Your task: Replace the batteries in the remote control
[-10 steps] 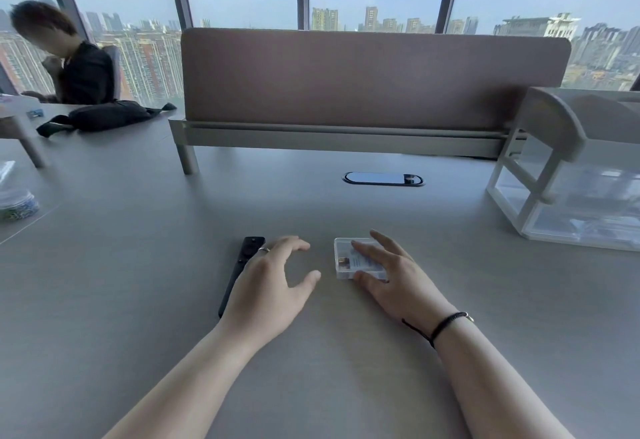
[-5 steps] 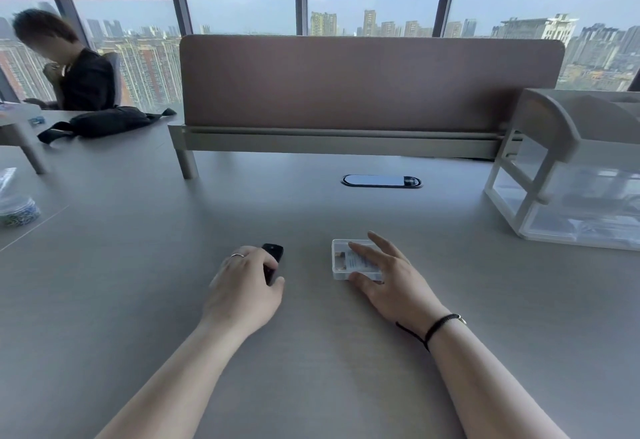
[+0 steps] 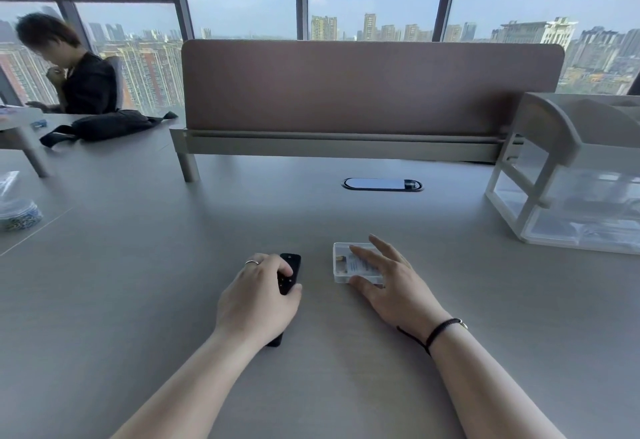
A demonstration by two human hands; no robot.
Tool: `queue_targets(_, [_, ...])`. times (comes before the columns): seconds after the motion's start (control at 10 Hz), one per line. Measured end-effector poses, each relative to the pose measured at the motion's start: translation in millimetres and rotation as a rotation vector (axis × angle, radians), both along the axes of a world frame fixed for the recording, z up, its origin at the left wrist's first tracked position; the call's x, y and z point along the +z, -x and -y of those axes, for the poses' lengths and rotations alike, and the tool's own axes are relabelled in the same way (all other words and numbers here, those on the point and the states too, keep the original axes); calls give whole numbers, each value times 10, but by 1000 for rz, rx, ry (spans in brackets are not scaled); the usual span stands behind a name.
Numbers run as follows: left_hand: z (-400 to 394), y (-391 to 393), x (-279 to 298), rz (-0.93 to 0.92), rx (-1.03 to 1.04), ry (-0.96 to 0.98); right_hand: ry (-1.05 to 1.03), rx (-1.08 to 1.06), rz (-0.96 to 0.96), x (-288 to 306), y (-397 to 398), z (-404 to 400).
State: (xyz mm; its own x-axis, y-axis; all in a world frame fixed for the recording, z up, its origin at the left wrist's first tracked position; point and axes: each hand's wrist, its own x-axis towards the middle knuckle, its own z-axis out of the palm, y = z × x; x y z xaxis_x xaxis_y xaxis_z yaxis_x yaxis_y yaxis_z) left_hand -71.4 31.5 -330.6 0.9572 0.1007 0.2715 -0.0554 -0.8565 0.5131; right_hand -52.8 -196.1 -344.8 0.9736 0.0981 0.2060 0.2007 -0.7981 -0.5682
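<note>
Item one: our left hand [image 3: 258,303], fingers curled over a black remote control [image 3: 288,275], thumb against its right edge; we grip it low over the grey tabletop [image 3: 138,300], its far end with buttons showing past the knuckles, its near end poking out below the palm. A ring sits on one finger of this hand. Item two: our right hand [image 3: 391,282], fingers spread and nearly straight, laid flat on a small clear plastic box [image 3: 346,263] that rests on the tabletop just right of the remote control; the thumb touches the box's near edge. Inside the box we make out a pale card and a small brass-coloured piece, too small to identify. A black cord bracelet [image 3: 440,331] circles the right wrist. Item three: a translucent drawer unit [image 3: 568,196] at far right; a brown divider panel [image 3: 370,85] across the back; another person [image 3: 79,81] seated at far left.
</note>
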Motion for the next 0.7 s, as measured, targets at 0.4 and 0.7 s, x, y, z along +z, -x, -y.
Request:
queue_targets(0.4, [-185, -132, 29, 96, 31, 241, -348, -162, 328, 435, 338, -37])
queue_targets(0.7, [-181, -200, 17, 116, 67, 552, -979, -5, 584, 1747, 1484, -151])
